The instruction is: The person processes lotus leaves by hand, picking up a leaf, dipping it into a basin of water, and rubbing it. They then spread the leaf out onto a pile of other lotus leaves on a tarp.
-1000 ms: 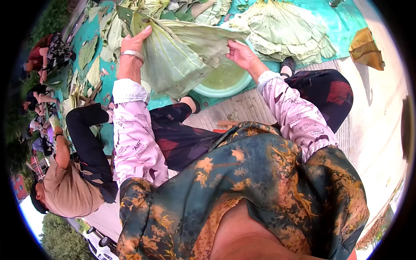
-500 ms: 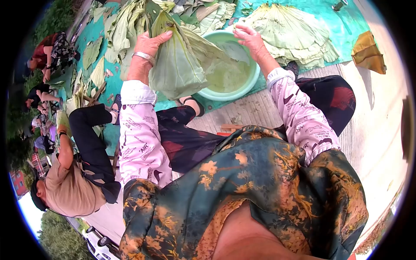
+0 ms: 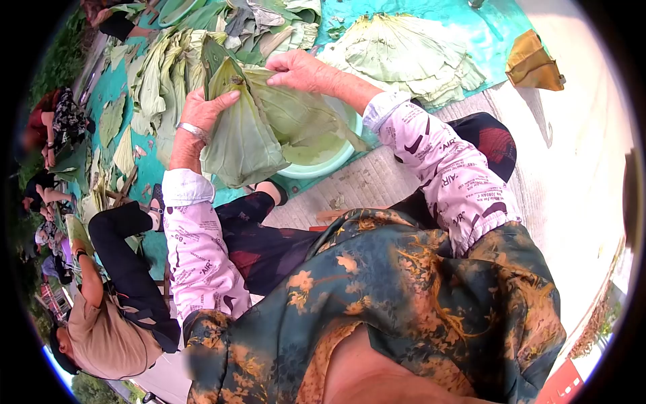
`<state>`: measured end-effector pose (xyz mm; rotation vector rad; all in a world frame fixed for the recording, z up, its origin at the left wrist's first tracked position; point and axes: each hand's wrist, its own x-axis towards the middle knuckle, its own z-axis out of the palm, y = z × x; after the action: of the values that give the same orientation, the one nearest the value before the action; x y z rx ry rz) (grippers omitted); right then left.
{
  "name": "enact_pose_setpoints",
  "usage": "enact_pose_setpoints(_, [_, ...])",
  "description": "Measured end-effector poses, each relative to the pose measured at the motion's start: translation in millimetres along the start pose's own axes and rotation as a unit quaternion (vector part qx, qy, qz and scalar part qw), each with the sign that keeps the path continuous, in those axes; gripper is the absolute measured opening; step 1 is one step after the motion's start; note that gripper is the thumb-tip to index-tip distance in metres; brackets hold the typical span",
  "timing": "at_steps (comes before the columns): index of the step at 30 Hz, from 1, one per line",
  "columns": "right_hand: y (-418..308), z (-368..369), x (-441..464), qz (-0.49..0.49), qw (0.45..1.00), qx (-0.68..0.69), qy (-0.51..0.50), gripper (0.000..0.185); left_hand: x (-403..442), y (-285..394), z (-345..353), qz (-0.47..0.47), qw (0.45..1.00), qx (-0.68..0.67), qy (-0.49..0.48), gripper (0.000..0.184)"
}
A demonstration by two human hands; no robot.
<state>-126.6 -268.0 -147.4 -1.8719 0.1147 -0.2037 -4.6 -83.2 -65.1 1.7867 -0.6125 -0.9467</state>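
In the head view, my left hand (image 3: 204, 116) grips a large pale-green lotus leaf (image 3: 242, 145) near its dark centre, thumb in front and fingers behind it. The leaf hangs folded, its broad part spreading to the right. My right hand (image 3: 301, 72) pinches the upper edge of that leaf. Partly behind the leaf stands a light-green basin (image 3: 326, 166) with greenish water in it. A fanned stack of flattened lotus leaves (image 3: 404, 57) lies beyond my right hand. More limp, creased leaves (image 3: 165, 84) are heaped behind my left hand.
A teal sheet (image 3: 501, 44) covers the ground under the leaves. A brown folded piece (image 3: 535, 62) stands at the right. Several people sit along the left, the nearest a person in a tan shirt (image 3: 111, 337). Another green basin (image 3: 178, 10) is at the far top.
My right hand has moved left from above the basin and taken hold of the leaf's edge. The leaf's right part is now spread wider. The whole view has shifted somewhat.
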Motion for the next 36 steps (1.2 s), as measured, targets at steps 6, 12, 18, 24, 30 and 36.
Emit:
enact_pose_setpoints(6, [10.8, -77.0, 29.0, 0.042, 0.999, -0.001, 0.023, 0.017, -11.9, 13.8, -12.7, 0.028, 0.995, -0.029, 0.094, 0.029])
enact_pose_setpoints(12, [77.8, -142.9, 14.3, 0.198, 0.978, 0.031, 0.049, 0.017, -38.9, 26.0, -16.5, 0.027, 0.99, -0.038, 0.132, 0.031])
enact_pose_setpoints(18, [183.2, -165.8, -52.3, 0.365, 0.919, 0.022, 0.145, 0.014, -52.8, 32.2, -4.0, 0.011, 0.986, -0.033, 0.162, 0.03])
enact_pose_setpoints(24, [242.6, -177.8, -84.2, 0.37, 0.897, -0.074, 0.229, 0.006, -64.5, 44.0, 11.1, 0.001, 0.986, -0.033, 0.163, 0.032])
enact_pose_setpoints(30, [269.0, -191.6, -87.6, 0.329, 0.891, -0.162, 0.267, 0.032, -75.6, 58.1, 21.9, -0.013, 0.988, -0.033, 0.147, 0.033])
enact_pose_setpoints(36, [239.9, -189.6, -80.1, 0.34, 0.837, -0.29, 0.316, 0.031, -77.0, 59.8, 24.6, -0.001, 0.987, -0.03, 0.157, 0.033])
